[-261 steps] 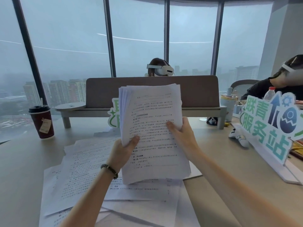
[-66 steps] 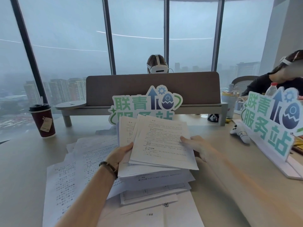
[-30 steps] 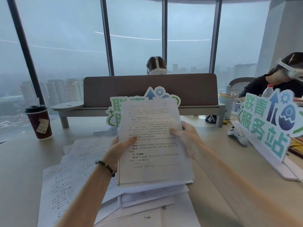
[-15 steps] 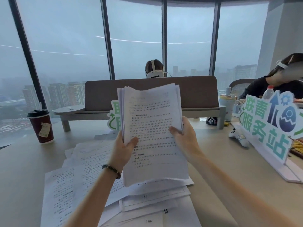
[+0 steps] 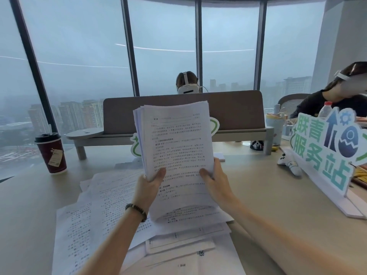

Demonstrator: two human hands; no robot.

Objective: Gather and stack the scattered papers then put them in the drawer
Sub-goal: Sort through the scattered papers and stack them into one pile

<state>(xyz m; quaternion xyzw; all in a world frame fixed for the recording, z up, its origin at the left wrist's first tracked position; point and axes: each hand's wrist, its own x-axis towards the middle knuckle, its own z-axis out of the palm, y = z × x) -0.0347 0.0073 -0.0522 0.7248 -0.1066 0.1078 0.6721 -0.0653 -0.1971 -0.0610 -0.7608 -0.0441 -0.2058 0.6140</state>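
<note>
A thick stack of printed papers (image 5: 174, 139) stands upright in front of me, its bottom edge down on the sheets below. My left hand (image 5: 148, 187) grips its left edge, thumb on the front page. My right hand (image 5: 215, 180) grips the right edge the same way. More loose papers (image 5: 103, 211) lie spread over the beige table (image 5: 278, 195), to the left and under the stack. No drawer is in view.
A red coffee cup (image 5: 52, 153) stands at the left. A grey desk divider (image 5: 234, 110) crosses the back, with a person in a headset behind it. A green-and-blue sign (image 5: 325, 147), a white controller (image 5: 289, 162) and another person are at the right.
The stack stays upright between both hands, its bottom edge still on the sheets below. Two seconds ago it lay tilted low and fanned out.
</note>
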